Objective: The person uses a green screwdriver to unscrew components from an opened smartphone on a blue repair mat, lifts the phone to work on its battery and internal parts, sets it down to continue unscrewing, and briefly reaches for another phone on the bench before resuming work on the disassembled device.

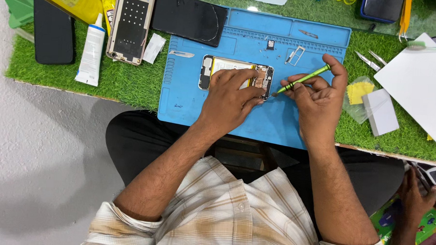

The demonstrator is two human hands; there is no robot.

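Bright, even light falls from overhead, with colours vivid and detail sharp across the middle. A small glare spot sits on the far edge of the blue mat (253, 9). Soft, diffuse shadows spread over the grey floor (37, 169) at near left. Straight edges bow slightly toward the corners.

Grey speckled floor (43, 155) below; table (132, 83) covered in green artificial turf, wooden edge showing, evenly lit.
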